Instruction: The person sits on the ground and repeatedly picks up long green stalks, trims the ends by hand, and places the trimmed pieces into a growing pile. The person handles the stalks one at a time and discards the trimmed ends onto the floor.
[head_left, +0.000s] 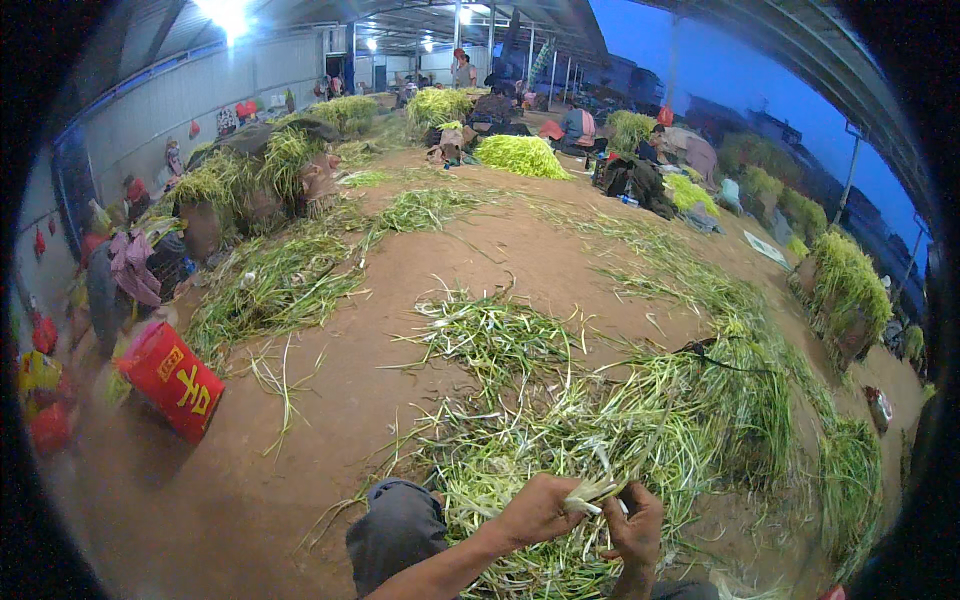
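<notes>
My left hand (541, 510) is closed around a small bunch of pale green stalks (589, 491), which look like garlic or chive shoots. Close beside it, my right hand (636, 521) has its thumb and fingers bent at the same stalks, pinching their edge. Under and around both hands spreads a loose heap of green and whitish stalks and leaves (510, 457). A smaller pile of them (495, 337) lies farther forward on the brown ground. My knee in grey trousers (397, 525) shows left of the hands.
A red bag with yellow writing (176, 382) stands at the left. Upright bundles of green stalks (847, 289) stand at the right, with others at the back left. A bright green heap (521, 156) lies ahead, near several people sitting or bending. Leaf litter (277, 281) covers ground at the left.
</notes>
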